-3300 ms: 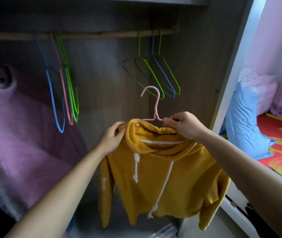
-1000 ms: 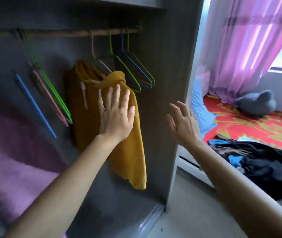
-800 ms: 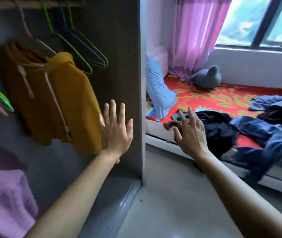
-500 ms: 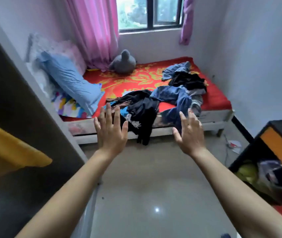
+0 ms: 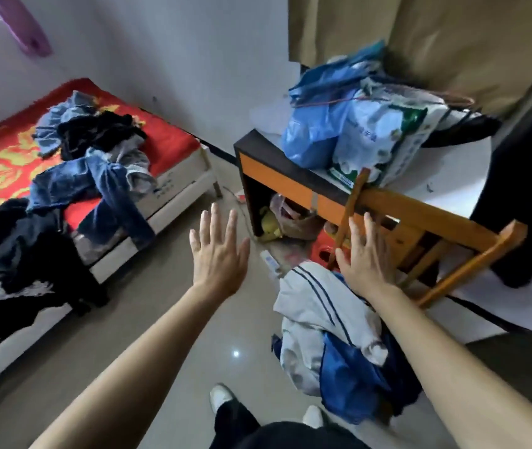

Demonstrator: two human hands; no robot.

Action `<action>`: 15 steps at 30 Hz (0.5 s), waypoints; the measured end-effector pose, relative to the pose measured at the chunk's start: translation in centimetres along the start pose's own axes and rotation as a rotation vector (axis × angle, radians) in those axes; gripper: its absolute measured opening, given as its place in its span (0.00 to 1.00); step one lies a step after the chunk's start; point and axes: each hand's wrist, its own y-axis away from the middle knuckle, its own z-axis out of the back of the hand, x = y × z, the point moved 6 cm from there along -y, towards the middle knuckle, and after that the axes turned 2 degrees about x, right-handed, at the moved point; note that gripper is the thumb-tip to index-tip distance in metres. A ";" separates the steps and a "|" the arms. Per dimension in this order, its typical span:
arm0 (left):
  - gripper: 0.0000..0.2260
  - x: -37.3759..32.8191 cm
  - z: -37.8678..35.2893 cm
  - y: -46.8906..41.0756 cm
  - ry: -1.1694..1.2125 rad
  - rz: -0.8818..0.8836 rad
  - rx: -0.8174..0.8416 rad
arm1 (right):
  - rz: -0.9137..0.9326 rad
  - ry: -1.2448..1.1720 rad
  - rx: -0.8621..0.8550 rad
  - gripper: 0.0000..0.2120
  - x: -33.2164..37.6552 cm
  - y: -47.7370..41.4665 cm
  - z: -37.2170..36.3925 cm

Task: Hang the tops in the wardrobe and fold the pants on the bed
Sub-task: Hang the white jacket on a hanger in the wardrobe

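Both my hands are raised in front of me, empty, fingers spread. My left hand (image 5: 218, 251) hovers over the floor between the bed and the desk. My right hand (image 5: 363, 256) is just above a heap of clothes on a wooden chair: a white top with dark stripes (image 5: 315, 299) over a blue garment (image 5: 352, 371). On the bed (image 5: 174, 142) at the left lie blue jeans (image 5: 96, 183), dark clothes (image 5: 15, 254) and more garments (image 5: 96, 131) farther back. The wardrobe is out of view.
The wooden chair (image 5: 436, 228) stands at the right, against a black-and-orange desk (image 5: 277, 173) loaded with blue and white plastic bags (image 5: 355, 124). Bags and small items sit under the desk. My feet (image 5: 222, 396) stand on the glossy floor.
The yellow hoodie was hung on the wardrobe rail and let go. My view then swung right, past the bed, to the chair and desk. Both hands stayed empty and spread.
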 end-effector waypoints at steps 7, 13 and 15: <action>0.30 -8.2 -9.2 -2.9 0.000 -0.218 0.225 | -0.380 -0.047 0.111 0.34 -11.3 5.7 -4.4; 0.36 -11.6 -20.9 -3.6 -0.034 -0.381 0.528 | -0.701 -0.204 0.242 0.36 -16.6 10.6 -10.8; 0.40 -12.4 -25.5 -3.0 -0.069 -0.452 0.654 | -0.767 -0.308 0.329 0.38 -17.5 12.5 -13.9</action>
